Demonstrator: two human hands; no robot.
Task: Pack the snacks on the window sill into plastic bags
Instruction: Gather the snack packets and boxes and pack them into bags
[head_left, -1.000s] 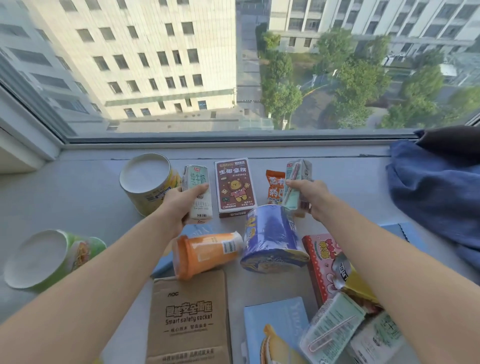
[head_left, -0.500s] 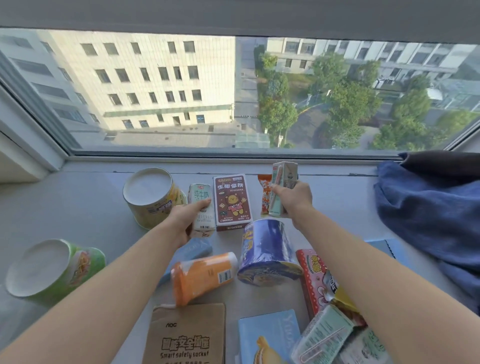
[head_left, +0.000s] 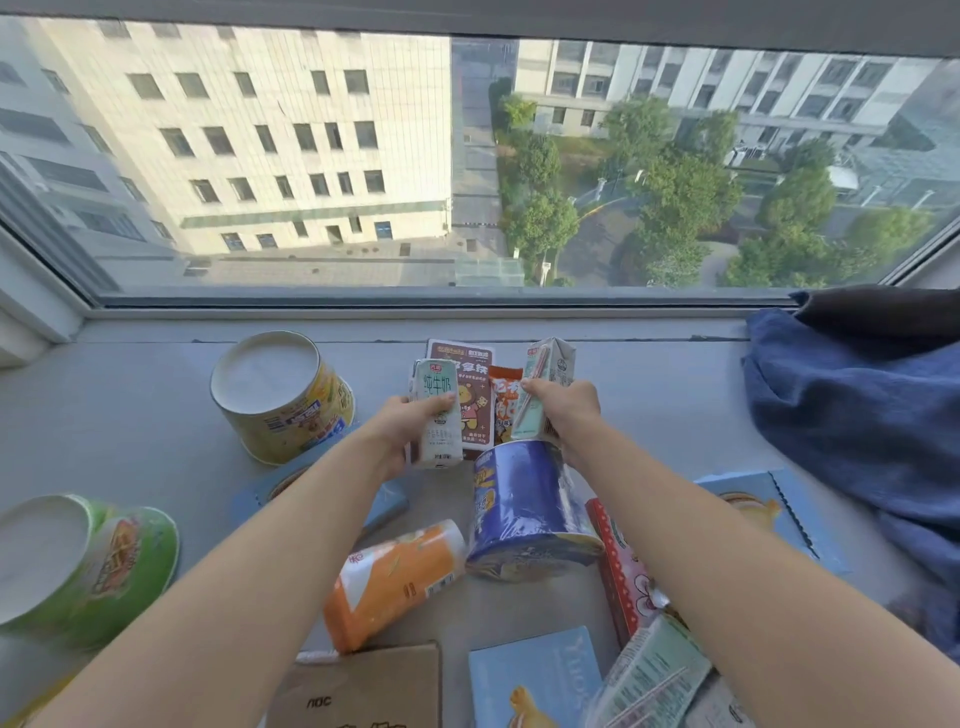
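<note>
One white carton (head_left: 440, 437), left hand (head_left: 397, 431), one mint carton (head_left: 551, 364), right hand (head_left: 569, 413)

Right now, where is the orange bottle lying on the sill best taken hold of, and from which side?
Take the orange bottle around its orange middle, coming from above with fingers across its width. It lies on its side, and its white end is close beside the blue cup, so that end probably gives little room.
</note>
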